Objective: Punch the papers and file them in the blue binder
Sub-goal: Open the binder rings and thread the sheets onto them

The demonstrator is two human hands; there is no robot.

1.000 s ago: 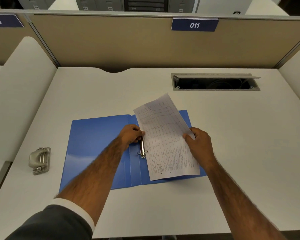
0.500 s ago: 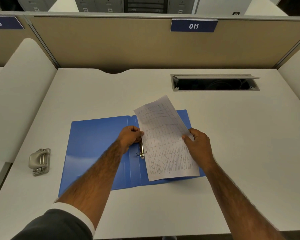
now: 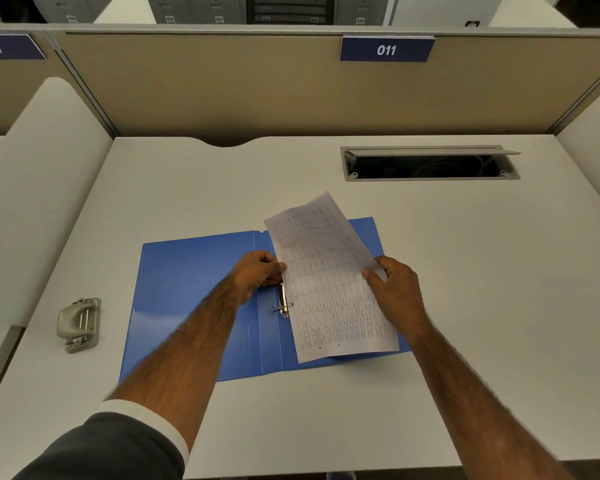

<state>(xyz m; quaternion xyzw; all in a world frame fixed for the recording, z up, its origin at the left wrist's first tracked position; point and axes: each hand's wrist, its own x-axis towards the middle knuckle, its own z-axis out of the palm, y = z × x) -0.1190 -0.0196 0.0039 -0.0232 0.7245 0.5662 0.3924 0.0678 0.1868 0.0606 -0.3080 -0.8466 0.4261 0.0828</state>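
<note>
The papers (image 3: 329, 282), a printed sheet of tables, hang tilted over the right half of the blue binder (image 3: 194, 299), which lies open on the desk (image 3: 482, 306) with its near edge toward the person. Compared with a second ago almost nothing has shifted: the sheet sits at nearly the same slant and the two hands have barely moved, so I judge the filing step to be stalled at lining up the punched edge with the ring mechanism (image 3: 283, 303), not yet threaded on. The left hand (image 3: 257, 271) is curled narrowly at the sheet's left edge, just above the rings, pinching it or steadying it; which of the two I cannot tell. The right hand (image 3: 395, 289) grips the sheet's right edge between thumb and fingers. Whether the rings stand open is too small to make out, and the punched holes are hidden under the left hand or lost in the blur, so the sheet's readiness is a guess drawn from the hole punch (image 3: 79, 323) lying aside, well apart at the desk's left. How many sheets are held I cannot say. Farther off, the cable hatch (image 3: 430, 164) shows only darkness inside, and the partition (image 3: 222, 84) carries a label reading 011 (image 3: 386, 49).
</note>
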